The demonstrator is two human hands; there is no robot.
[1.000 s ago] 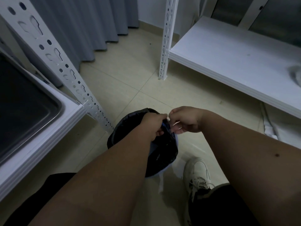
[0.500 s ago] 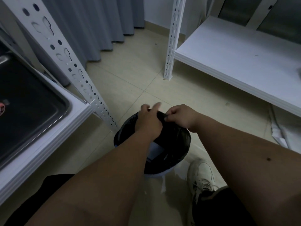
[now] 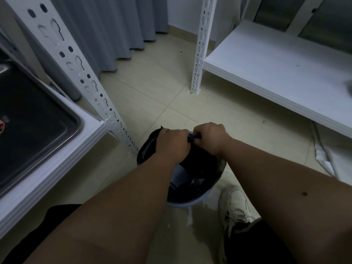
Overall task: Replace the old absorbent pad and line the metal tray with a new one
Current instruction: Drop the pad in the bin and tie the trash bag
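Both forearms reach forward and down over a round bin (image 3: 190,201) standing on the tiled floor (image 3: 152,103). Nearest the viewer, below the right forearm, is a white laced shoe (image 3: 235,206) just beside the bin's rim. The bin has a pale outer wall and is lined with a black bag (image 3: 202,164); something pale lies inside the bag beneath the left wrist, and it cannot be told whether this is the old pad.

The left hand (image 3: 172,143) is curled, its fingers closed round the black bag material at the far edge of the bin. The right hand (image 3: 208,137) is likewise curled and pinches the same gathered black material; the two hands sit knuckle to knuckle, touching or nearly so, with a small fold of bag showing between them.

To the left of the left hand, well apart, a metal tray (image 3: 74,119) lies on a white shelf (image 3: 62,161); its floor shows dark and bare. A perforated white upright (image 3: 80,73) rises between the tray and the hands.

Beyond the hands stands a second upright (image 3: 201,46), carrying a low white shelf board (image 3: 276,65) that runs off to the right of the right hand. Farthest off, grey curtains (image 3: 114,25) hang to the floor.
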